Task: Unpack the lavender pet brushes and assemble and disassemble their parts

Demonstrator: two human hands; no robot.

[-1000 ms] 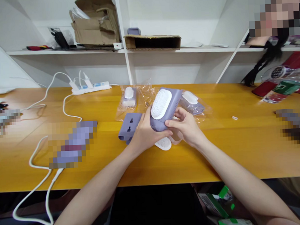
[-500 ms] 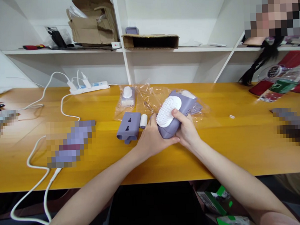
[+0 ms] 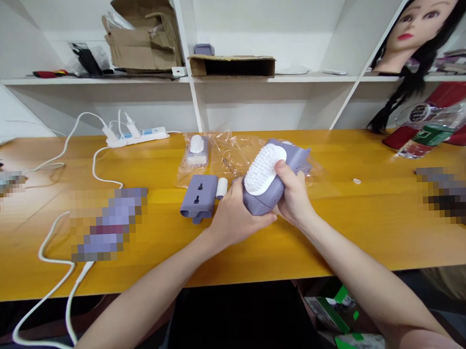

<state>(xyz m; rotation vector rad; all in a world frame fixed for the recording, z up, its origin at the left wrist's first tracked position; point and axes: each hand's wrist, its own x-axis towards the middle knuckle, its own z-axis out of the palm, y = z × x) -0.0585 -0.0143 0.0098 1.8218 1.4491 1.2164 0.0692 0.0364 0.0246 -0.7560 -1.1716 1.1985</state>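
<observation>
Both my hands are wrapped round a grey-purple plastic brush (image 3: pixel 255 202) with a white oval bristle pad, tilted up above the table. My left hand (image 3: pixel 234 213) grips its lower left end, fingers partly hidden behind it. My right hand (image 3: pixel 295 195) holds the right side, the thumb pressed on the edge of the white pad. Left of my hands lie a grey-purple holder (image 3: pixel 199 194) with two dark keyhole slots and a short white cylinder (image 3: pixel 221 187). Behind them, a smaller grey-purple piece with a white top (image 3: pixel 197 150) rests on clear plastic wrap (image 3: pixel 232 149).
A phone (image 3: pixel 111 223) on a white cable lies at left, before a power strip (image 3: pixel 138 137). Shelves at the back hold cardboard boxes (image 3: pixel 232 68) and a mannequin head (image 3: pixel 416 38). A water bottle (image 3: pixel 424 138) and a dark blurred object (image 3: pixel 454 195) are at right.
The brush has turned slightly in my hands, and my right hand has shifted a little to the right along it. The whole view has drifted slightly.
</observation>
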